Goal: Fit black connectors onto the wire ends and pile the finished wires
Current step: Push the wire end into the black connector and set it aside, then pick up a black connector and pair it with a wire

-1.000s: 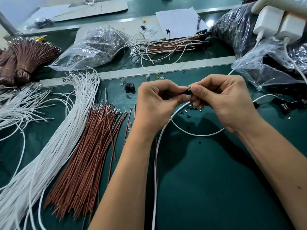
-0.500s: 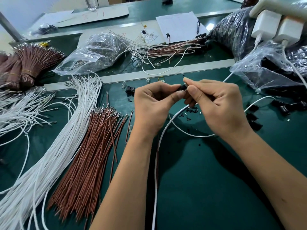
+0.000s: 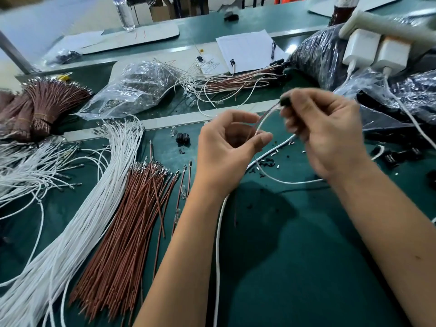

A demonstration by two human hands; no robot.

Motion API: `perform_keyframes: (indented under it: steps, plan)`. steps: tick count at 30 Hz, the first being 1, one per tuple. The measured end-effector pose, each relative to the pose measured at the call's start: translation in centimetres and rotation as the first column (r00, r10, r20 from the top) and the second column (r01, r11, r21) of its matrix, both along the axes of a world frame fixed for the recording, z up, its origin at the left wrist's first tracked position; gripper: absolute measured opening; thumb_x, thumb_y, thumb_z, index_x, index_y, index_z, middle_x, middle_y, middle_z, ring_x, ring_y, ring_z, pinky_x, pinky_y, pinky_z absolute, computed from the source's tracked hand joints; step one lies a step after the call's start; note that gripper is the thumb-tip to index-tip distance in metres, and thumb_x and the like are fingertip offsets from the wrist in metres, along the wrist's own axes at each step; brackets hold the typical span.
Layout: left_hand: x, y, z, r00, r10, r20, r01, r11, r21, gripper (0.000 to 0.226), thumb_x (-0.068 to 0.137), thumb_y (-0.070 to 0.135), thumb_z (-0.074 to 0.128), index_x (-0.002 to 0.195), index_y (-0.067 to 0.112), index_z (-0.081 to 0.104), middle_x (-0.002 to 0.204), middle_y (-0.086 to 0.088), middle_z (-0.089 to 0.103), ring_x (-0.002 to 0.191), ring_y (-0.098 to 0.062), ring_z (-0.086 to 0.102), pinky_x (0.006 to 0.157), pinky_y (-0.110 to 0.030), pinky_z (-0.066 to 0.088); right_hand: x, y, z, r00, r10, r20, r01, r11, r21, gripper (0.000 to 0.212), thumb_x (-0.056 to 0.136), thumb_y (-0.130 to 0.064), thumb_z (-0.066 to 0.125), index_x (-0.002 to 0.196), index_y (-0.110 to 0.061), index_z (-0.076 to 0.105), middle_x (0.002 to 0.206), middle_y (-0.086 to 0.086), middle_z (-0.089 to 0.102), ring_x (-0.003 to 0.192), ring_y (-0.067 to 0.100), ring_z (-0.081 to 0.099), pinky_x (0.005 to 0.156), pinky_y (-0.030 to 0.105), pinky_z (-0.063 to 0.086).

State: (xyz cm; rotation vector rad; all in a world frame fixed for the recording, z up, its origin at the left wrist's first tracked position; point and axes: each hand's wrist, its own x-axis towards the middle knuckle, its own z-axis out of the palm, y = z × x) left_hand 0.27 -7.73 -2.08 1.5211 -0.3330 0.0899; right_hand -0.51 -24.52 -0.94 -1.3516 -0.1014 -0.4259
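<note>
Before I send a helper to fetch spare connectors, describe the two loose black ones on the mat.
Start at the fan of white wires on the green mat. Just right of its tips, left of the left hand, sit two black connectors, side by side, bigger than the scattered crumbs.

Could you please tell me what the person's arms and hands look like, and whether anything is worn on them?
Both forearms are bare up to the bottom frame edge: no sleeves show. The left hand and right hand carry no gloves, rings, watch or wristband. The right hand is motion-blurred, so fine marks there cannot be told.
</note>
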Motion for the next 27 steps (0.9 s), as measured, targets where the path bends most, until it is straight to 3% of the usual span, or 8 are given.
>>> perform_keyframes:
  steps: [4,8,12,19,22,24,27]
  plan:
    - [0.1,0.5,3.6,0.996,-0.063,0.057,0.057,0.993,0.103,0.002,0.089,0.003,0.074,0.091,0.002,0.073,0.071,-0.003,0.070,0.057,-0.008,0.058,0.056,-0.020,0.048,2.5,-2.4,4.1,1.000,-0.015,-0.001,0.015,0.977,0.212,0.017,0.094,-0.024,0.071,0.092,-0.007,0.071,0.078,0.005,0.072,0.067,0.014,0.062,0.062,0.024,0.050]
    - [2.8,2.7,8.5,0.992,-0.089,0.087,0.065,0.967,0.246,0.018,0.099,0.016,0.064,0.090,0.005,0.074,0.062,-0.001,0.061,0.052,-0.013,0.045,0.049,-0.023,0.036,5.6,-3.9,7.1,0.998,-0.057,-0.014,0.059,0.949,0.310,0.018,0.100,-0.018,0.065,0.088,-0.005,0.065,0.074,0.006,0.066,0.065,0.014,0.058,0.060,0.024,0.047]
    - [6.6,4.8,11.6,0.990,-0.077,0.123,-0.003,0.836,0.548,0.021,0.098,0.024,0.065,0.086,0.010,0.076,0.064,0.001,0.063,0.048,-0.009,0.043,0.045,-0.021,0.037,8.6,-5.1,7.9,0.984,-0.107,-0.146,0.157,0.906,0.394,0.017,0.103,-0.020,0.061,0.103,-0.004,0.057,0.075,0.003,0.060,0.058,0.008,0.053,0.054,0.019,0.045]
    - [15.6,5.8,10.2,0.959,-0.054,0.277,-0.223,0.456,0.862,0.009,0.094,0.022,0.072,0.097,0.015,0.078,0.081,-0.002,0.074,0.064,-0.006,0.062,0.073,-0.027,0.052,14.5,-5.6,5.7,0.893,-0.200,-0.404,0.294,0.938,0.184,0.017,0.105,-0.018,0.059,0.089,-0.011,0.057,0.075,0.002,0.062,0.051,0.007,0.055,0.049,0.015,0.047]
    - [18.7,4.8,8.0,0.944,-0.076,0.321,-0.277,0.347,0.896,0.009,0.091,0.017,0.074,0.098,0.015,0.079,0.093,-0.006,0.076,0.084,-0.019,0.068,0.087,-0.034,0.055,16.9,-5.8,4.8,0.841,-0.206,-0.500,0.317,0.937,0.148,0.012,0.105,-0.013,0.059,0.110,-0.003,0.062,0.078,0.006,0.063,0.052,0.009,0.057,0.049,0.015,0.050]
    - [20.1,3.9,6.6,0.928,-0.067,0.366,-0.330,0.306,0.893,0.010,0.091,0.017,0.075,0.098,0.017,0.080,0.100,-0.006,0.076,0.090,-0.023,0.069,0.090,-0.040,0.057,18.3,-6.0,4.2,0.808,-0.217,-0.547,0.321,0.942,0.100,0.024,0.105,-0.008,0.056,0.128,0.000,0.059,0.080,0.008,0.063,0.055,0.010,0.057,0.048,0.016,0.051]
    - [22.1,2.7,5.4,0.908,-0.019,0.418,-0.397,0.278,0.875,0.011,0.091,0.017,0.074,0.100,0.019,0.080,0.102,-0.007,0.076,0.093,-0.027,0.070,0.089,-0.045,0.059,19.8,-6.4,3.9,0.787,-0.229,-0.574,0.314,0.948,0.053,0.030,0.106,-0.006,0.052,0.135,0.000,0.056,0.090,0.011,0.065,0.060,0.010,0.060,0.048,0.015,0.052]
